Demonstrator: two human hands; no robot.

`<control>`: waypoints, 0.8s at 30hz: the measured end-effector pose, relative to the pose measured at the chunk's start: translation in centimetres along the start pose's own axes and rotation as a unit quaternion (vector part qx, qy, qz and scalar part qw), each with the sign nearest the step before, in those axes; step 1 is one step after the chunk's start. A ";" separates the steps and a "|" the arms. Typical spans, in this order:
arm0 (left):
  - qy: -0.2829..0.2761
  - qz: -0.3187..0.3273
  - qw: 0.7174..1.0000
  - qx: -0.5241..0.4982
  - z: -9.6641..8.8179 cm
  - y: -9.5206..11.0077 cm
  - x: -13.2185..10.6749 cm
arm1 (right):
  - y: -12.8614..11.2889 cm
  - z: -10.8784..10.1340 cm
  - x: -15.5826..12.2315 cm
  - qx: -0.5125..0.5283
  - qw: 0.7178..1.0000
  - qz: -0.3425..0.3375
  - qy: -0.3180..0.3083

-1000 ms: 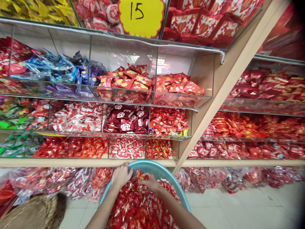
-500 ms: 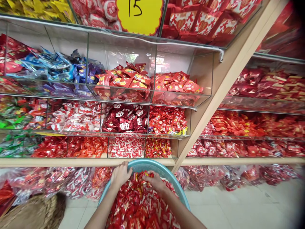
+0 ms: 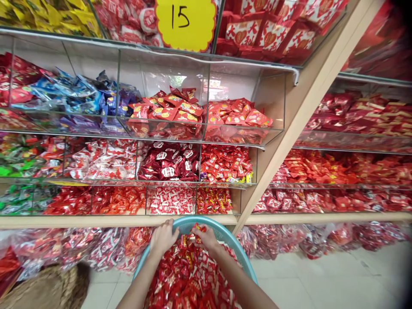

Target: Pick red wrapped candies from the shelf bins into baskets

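Note:
A teal plastic basket point(image 3: 222, 232) heaped with red and white wrapped candies point(image 3: 193, 279) sits low in the middle of the view. My left hand point(image 3: 163, 239) lies knuckles up on the basket's far left rim, fingers curled over the candies. My right hand point(image 3: 204, 237) is pinched on a few red and yellow wrapped candies point(image 3: 197, 229) just above the heap, near the far rim. Right behind the hands stands a clear bin of small red and yellow candies point(image 3: 214, 200).
Clear acrylic bins point(image 3: 167, 128) of red, blue, green and maroon wrapped sweets fill the wooden shelf point(image 3: 112, 220). A yellow tag marked 15 point(image 3: 186, 23) hangs above. Bags of candy point(image 3: 80, 249) lie under the shelf. A wicker basket point(image 3: 48, 289) is at lower left.
My right hand has lifted a few candies from the heap and moved them up and forward towards the basket's far rim. My left hand has stayed on the rim.

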State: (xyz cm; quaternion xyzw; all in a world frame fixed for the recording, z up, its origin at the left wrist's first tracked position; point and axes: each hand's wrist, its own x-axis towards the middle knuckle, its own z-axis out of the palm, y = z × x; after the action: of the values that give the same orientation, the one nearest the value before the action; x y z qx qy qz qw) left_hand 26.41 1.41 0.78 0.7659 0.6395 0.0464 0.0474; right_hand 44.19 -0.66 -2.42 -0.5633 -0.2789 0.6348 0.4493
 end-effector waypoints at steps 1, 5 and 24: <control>0.001 0.000 1.000 0.001 0.0 0.0 0.0 | 0.0 0.1 0.1 -0.002 1.000 0.000 0.002; -0.002 -0.006 1.000 0.000 -0.2 0.1 -0.1 | 0.1 0.4 0.4 -0.003 1.000 -0.002 -0.002; -0.011 -0.012 1.000 -0.002 -0.3 0.3 0.0 | 0.1 -2.0 -2.1 0.121 0.991 0.024 -0.056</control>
State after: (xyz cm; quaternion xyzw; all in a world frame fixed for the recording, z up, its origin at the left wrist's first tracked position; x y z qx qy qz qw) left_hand 26.63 1.32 1.11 0.7588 0.6477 0.0390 0.0562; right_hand 45.96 -2.85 -2.00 -0.4752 -0.2113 0.7050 0.4822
